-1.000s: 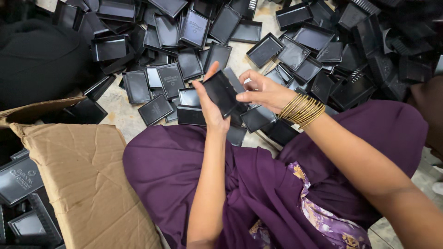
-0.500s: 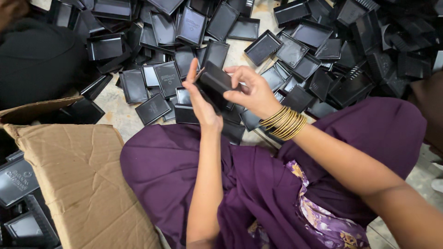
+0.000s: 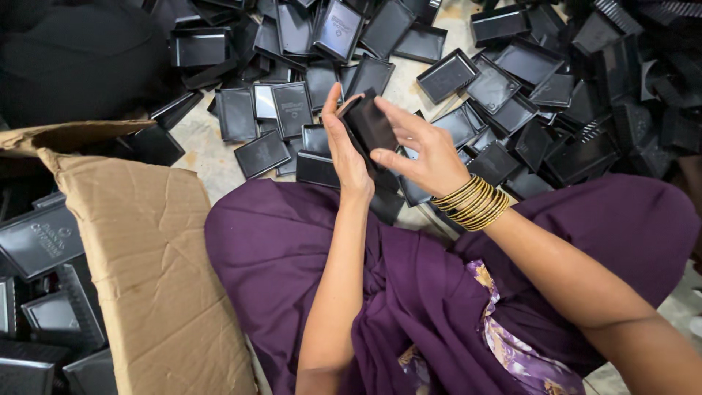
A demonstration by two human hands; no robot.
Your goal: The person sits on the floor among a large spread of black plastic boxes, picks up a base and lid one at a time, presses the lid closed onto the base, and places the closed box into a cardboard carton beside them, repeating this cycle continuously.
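A small black plastic tray (image 3: 369, 126) is held upright between both my hands, above my purple-clad lap. My left hand (image 3: 341, 152) cups its left edge, thumb and fingers pointing up. My right hand (image 3: 423, 150) grips its right side, fingers spread over the tray's face; gold bangles (image 3: 474, 203) ring that wrist. Just beyond my hands, a heap of several similar black trays (image 3: 453, 73) covers the floor.
A cardboard box (image 3: 146, 271) with an open flap stands at the left, several black trays (image 3: 40, 238) stacked inside it. A dark rounded shape (image 3: 73, 51) lies at the far left. Pale floor (image 3: 201, 150) shows between the trays.
Both hands have kept hold of the black tray and turned it more upright, lifting it slightly away from my lap. The pile and box have not moved.
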